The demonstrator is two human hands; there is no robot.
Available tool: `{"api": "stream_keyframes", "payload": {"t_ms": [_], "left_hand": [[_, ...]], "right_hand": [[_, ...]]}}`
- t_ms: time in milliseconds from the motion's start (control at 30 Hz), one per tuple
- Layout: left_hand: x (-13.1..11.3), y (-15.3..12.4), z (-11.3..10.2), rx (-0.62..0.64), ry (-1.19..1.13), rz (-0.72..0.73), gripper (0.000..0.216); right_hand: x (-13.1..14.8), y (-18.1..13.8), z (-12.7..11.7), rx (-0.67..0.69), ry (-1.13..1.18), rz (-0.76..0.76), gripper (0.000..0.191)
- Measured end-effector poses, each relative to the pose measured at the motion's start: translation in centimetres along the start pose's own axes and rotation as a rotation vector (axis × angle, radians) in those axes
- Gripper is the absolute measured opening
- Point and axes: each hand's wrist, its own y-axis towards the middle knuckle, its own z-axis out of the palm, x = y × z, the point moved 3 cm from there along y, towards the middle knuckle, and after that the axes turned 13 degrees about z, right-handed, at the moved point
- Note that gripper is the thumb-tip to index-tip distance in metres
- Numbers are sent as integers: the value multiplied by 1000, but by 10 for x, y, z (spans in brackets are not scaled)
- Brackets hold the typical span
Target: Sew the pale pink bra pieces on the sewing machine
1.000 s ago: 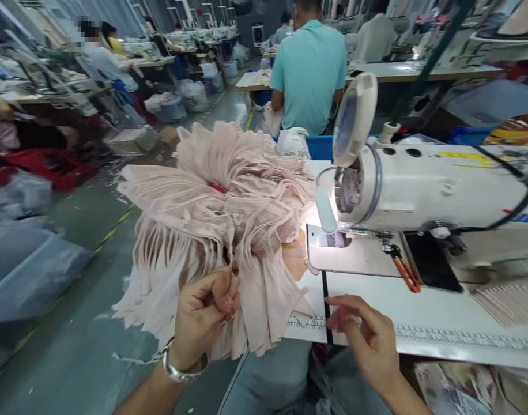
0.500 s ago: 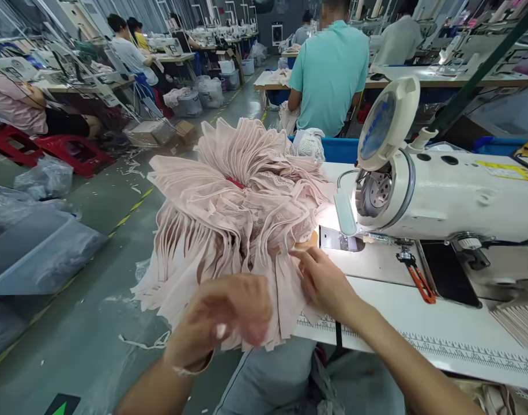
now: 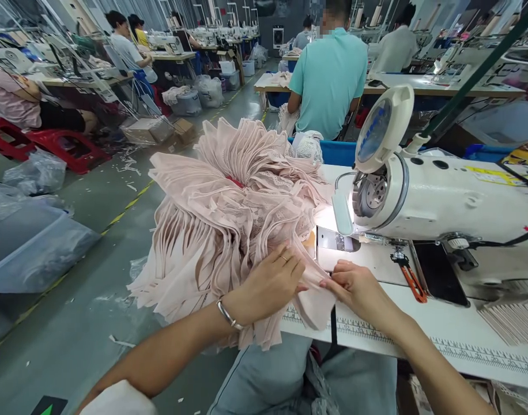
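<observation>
A large bundle of pale pink fabric pieces with lace [image 3: 229,213] is heaped on the left part of the sewing table, tied near the top with a red band [image 3: 235,181]. One pink fabric piece [image 3: 316,302] is drawn out at the bundle's right side and stretched between my hands. My left hand [image 3: 275,276] lies against the bundle, fingers bent and closed on that piece. Its other edge is pinched between the thumb and fingers of my right hand [image 3: 361,288]. Just beyond my right hand is the sewing machine's metal plate [image 3: 337,239].
The white sewing machine [image 3: 445,190] with its raised round cover stands on the right. Orange-handled snips [image 3: 413,282] and a black phone [image 3: 441,271] lie under its arm. A printed ruler [image 3: 463,349] runs along the table's front edge. Co-workers sit at machines beyond.
My left hand has moved up and right from in front of the bundle onto the fabric. My right hand has shifted right and down, pulling one piece outward.
</observation>
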Motion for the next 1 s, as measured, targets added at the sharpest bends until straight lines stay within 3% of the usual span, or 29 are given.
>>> {"api": "stream_keyframes", "payload": {"t_ms": [100,200,267,367,467,600,700,800,1000], "left_hand": [[-7,-4,6,235,62,62,36],[-21,-6,-2,423,-106,210,46],[-27,1,-5,510,-217,298,41],[-24,22,2,465,-186,335,13],[-13,32,25,430,23,304,41],[1,24,61,473,213,156,65],[8,28,73,411,287,102,66],[9,45,69,352,295,171,59],[14,57,62,334,343,326,45]], "right_hand": [[-18,-6,-13,-64,-44,83,51],[-32,-3,-18,-157,-142,127,38],[-37,1,-16,-221,-205,126,25],[-36,0,-11,-326,-294,79,12],[-36,-24,-18,-424,-356,76,23],[-55,-86,-68,-679,-534,290,17],[-81,-132,-116,-834,-819,512,28],[-107,-158,-145,-745,-928,625,40],[-119,-167,-157,-701,-809,763,36]]}}
